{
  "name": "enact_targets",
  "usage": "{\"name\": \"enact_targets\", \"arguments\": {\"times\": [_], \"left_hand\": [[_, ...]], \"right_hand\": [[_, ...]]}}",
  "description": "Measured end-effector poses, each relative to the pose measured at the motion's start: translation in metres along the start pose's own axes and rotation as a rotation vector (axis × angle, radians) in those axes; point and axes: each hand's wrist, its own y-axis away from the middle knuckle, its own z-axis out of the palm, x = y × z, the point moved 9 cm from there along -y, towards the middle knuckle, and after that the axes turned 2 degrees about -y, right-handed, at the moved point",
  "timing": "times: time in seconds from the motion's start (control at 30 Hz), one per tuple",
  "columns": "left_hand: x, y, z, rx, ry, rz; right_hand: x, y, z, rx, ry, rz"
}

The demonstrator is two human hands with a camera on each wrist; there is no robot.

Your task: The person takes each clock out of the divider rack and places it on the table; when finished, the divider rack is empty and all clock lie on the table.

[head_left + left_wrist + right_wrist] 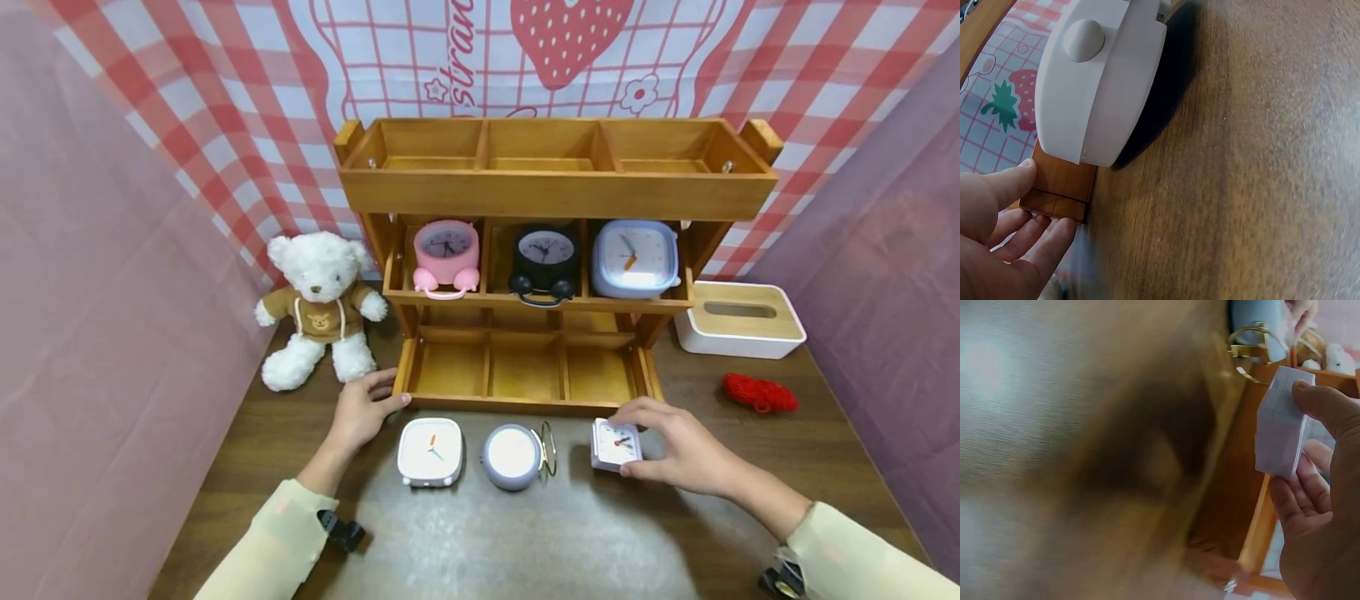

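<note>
My right hand [686, 450] grips a small square lavender-white clock [616, 443] between thumb and fingers, in front of the shelf's right front corner. In the right wrist view the clock [1284, 422] shows its side and back, held above the table. At the left front corner of the wooden shelf [525, 407], my left hand [365, 408] holds the corner, thumb on the front and fingers at the side. Between the hands stand a white square clock [430, 451] and a round grey-blue clock [512, 457] with a gold ring stand.
The shelf's middle tier holds a pink clock [447, 250], a black clock [546, 258] and a blue clock [634, 258]. A white teddy bear [318, 308] sits left. On the right are a tissue box [742, 321] and a red yarn bundle [760, 392].
</note>
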Motion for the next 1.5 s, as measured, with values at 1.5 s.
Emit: {"name": "enact_targets", "arguments": {"times": [1.5], "left_hand": [[-0.001, 0.000, 0.000, 0.001, -0.005, -0.016]], "right_hand": [[-0.028, 0.004, -0.044, 0.207, -0.016, -0.023]]}}
